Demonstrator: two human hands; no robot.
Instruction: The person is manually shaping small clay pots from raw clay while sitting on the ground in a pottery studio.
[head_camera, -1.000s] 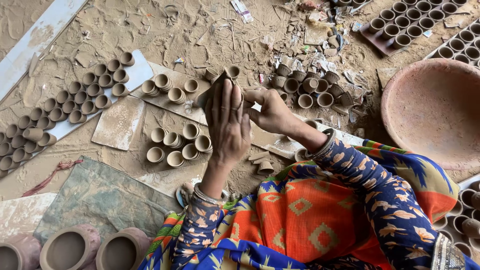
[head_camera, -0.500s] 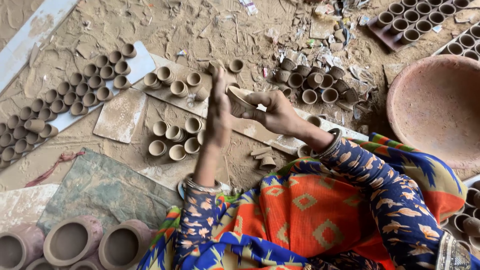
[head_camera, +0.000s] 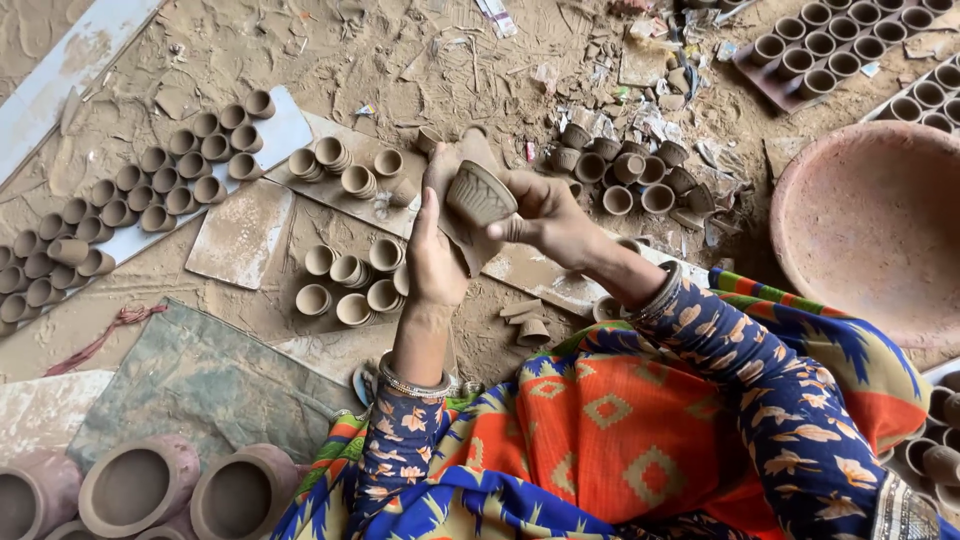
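My right hand grips a small ribbed clay cup and presses it against the open palm of my left hand. A flat piece of clay lies across the left palm behind the cup. Both hands are raised above the dusty ground. Just below and left of them stand several small clay cups; more cups sit on a board beyond the hands.
Rows of small clay cups lie on a white board at left. A large shallow clay bowl is at right, trays of cups at top right, big clay pots at bottom left, loose cups beyond my right hand.
The hands have risen closer to the camera. The left hand turned from edge-on to palm-up, and the right hand now presses the ribbed cup onto it.
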